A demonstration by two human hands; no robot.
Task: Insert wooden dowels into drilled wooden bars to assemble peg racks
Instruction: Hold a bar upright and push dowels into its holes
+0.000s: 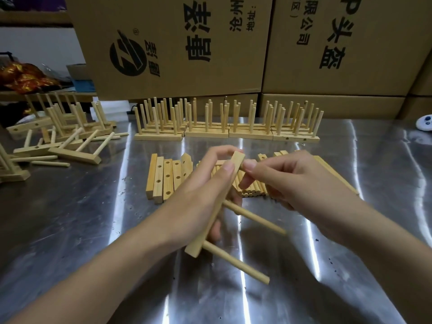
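Note:
My left hand (pixel 201 192) grips a drilled wooden bar (pixel 216 206) above the steel table, its long axis running toward me. Two dowels stick out of the bar to the right: one at mid-length (pixel 254 218) and one at the near end (pixel 236 263). My right hand (pixel 287 181) is up against the bar's far end, thumb and forefinger pinched together; whether a dowel is between them stays hidden. Behind the hands lie a row of loose drilled bars (pixel 167 177) and a pile of loose dowels (pixel 252 189).
Finished peg racks (pixel 226 123) stand in rows at the back of the steel table (pixel 70 230), in front of large cardboard boxes (pixel 177 43). More racks and loose dowels (pixel 58 136) lie jumbled at the left. A small white remote (pixel 426 123) lies far right.

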